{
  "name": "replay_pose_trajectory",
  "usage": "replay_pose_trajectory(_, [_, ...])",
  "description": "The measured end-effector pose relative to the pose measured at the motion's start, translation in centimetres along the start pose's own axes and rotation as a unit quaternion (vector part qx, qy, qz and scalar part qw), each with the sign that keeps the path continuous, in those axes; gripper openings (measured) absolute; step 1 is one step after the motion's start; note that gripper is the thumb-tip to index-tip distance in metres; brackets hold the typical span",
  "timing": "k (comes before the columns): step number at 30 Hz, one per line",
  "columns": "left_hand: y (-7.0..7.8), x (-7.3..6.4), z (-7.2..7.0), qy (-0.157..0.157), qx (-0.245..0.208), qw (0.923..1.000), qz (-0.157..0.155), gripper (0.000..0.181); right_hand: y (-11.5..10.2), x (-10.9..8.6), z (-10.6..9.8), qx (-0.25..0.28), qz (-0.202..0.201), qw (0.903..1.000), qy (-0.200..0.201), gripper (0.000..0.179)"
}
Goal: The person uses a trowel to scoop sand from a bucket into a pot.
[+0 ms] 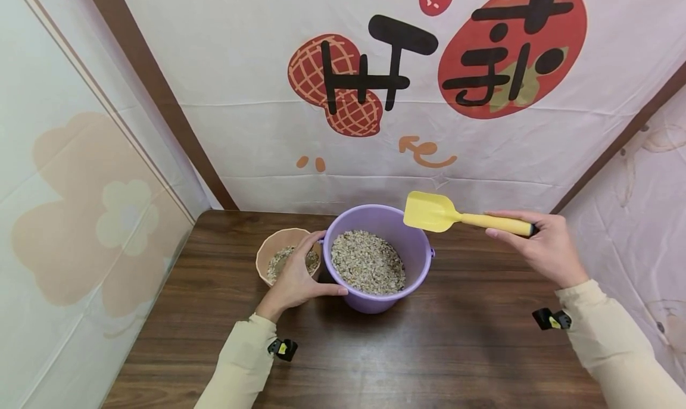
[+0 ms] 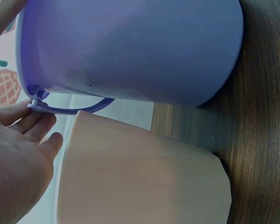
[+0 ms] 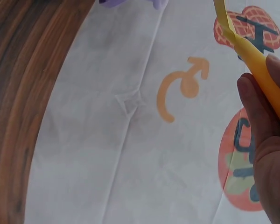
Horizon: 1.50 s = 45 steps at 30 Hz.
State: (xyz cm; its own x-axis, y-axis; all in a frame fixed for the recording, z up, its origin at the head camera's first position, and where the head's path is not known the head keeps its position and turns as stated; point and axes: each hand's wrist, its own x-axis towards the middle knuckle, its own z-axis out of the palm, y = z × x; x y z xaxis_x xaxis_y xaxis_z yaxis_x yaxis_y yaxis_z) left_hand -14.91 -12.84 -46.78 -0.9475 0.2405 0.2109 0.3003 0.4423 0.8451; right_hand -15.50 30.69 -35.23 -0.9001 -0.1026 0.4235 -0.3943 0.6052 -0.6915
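Note:
A purple bucket (image 1: 417, 251) stands upright on the table, partly filled with pale, flaky grains (image 1: 368, 262). My left hand (image 1: 295, 281) holds the bucket's left side at the rim, thumb in front and fingers by the handle hinge (image 2: 36, 103). Close under that hand sits a peach bowl (image 1: 266, 251) with some of the same grains, partly hidden by the fingers. In my right hand (image 1: 552, 251) is the handle of a yellow scoop (image 1: 430, 211), held up above the bucket's right rim. No grains show on the scoop's blade.
The brown wooden table (image 1: 482, 337) extends in front and to the right of the bucket. Right behind the bucket hangs a white printed cloth (image 1: 257, 141). More cloth walls (image 1: 80, 218) close off the left and right sides.

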Motion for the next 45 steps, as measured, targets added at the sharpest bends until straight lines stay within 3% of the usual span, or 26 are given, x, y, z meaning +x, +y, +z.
replay_pose_trajectory(12, [0.0, 0.0, 0.0, -0.002, 0.002, 1.0, -0.005, 0.119, -1.3, 1.3, 2.0, 0.026, -0.038, 0.9966, -0.069, 0.035])
replay_pose_trajectory(23, [-0.1, 0.1, 0.1, 0.0, 0.003, 1.0, -0.007, 0.119, -1.1, 1.7, 4.7, 0.021, -0.057, 0.9898, -0.129, 0.03])
replay_pose_trajectory(38, [-0.1, 0.1, 0.1, 0.0, 0.005, 1.0, -0.001, 0.12, -0.9, 1.9, 8.3, 0.033, -0.013, 0.9793, -0.199, 0.023])
replay_pose_trajectory(45, [-0.1, 0.1, 0.1, 0.001, 0.008, 1.0, -0.002, 0.121, -1.2, 1.8, 9.7, 0.017, -0.017, 0.9786, -0.204, 0.024])
